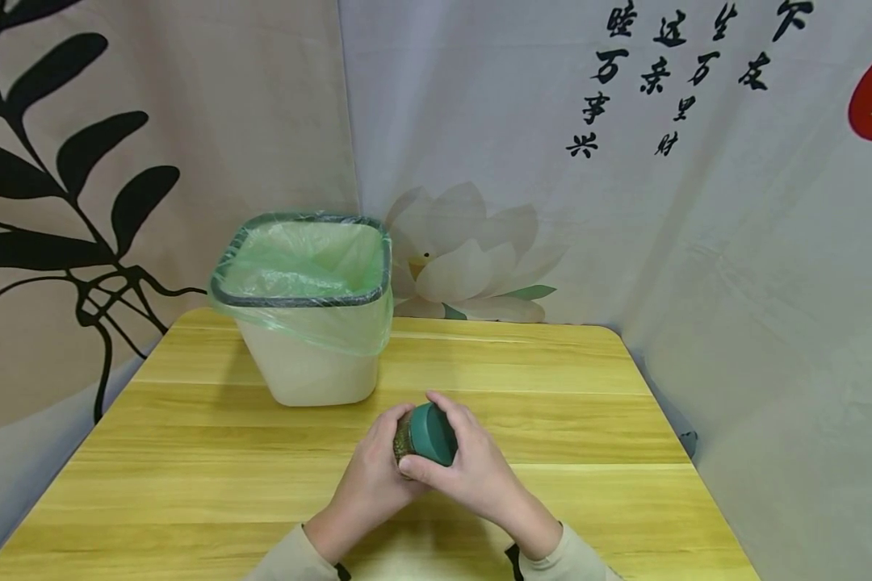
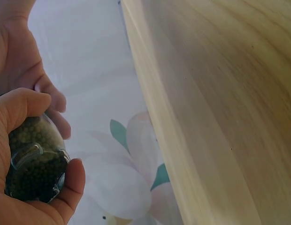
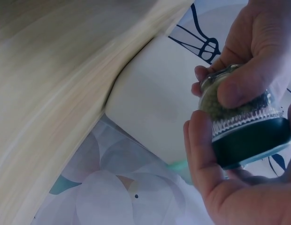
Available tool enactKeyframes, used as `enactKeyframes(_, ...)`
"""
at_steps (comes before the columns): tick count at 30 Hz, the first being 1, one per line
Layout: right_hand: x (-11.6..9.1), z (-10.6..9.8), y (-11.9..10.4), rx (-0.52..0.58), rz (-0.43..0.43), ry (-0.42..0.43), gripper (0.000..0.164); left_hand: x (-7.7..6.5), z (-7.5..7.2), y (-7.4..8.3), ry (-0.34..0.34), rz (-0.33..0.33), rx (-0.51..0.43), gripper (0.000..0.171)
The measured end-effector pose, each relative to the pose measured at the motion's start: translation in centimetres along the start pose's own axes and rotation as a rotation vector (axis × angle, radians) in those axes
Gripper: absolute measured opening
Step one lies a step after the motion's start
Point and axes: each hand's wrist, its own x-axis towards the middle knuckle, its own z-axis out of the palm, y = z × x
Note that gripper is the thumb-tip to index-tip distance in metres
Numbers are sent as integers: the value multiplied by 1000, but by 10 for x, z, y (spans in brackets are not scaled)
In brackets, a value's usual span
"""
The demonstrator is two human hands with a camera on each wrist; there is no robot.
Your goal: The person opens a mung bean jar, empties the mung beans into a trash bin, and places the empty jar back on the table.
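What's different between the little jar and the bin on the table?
The jar looks much smaller than the bin.
The jar is tilted, held by the left hand and right hand; the bin stands upright on the table.
The jar has its lid on; the bin's top is open, lined with a bag.
Both show green at the top.

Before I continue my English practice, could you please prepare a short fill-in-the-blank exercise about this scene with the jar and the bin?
1. The lid of the jar is ____ in colour.
2. The grip around that lid is the person's ____ one.
3. In the head view, the bin on the table stands to the ____ of the jar, not to its right.
4. Of the jar and the bin, only the ____ is lined with a plastic bag.

Missing words: green; right; left; bin.
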Motion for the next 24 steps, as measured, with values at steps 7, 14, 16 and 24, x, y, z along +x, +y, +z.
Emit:
enactKeyframes(7,0,-3,1,-47,-29,-4,89,1,-2,-2,13,29,19,90)
enactKeyframes(14,0,-5,0,-91,-46,-1,91,2,-4,-3,17,24,25,89)
enactKeyframes(16,0,-5,0,-111,-70,8,91,2,-4,-3,15,13,24,88)
enactKeyframes(24,3,-4,-1,-175,-138,45,91,3,-5,-4,12,-5,14,88)
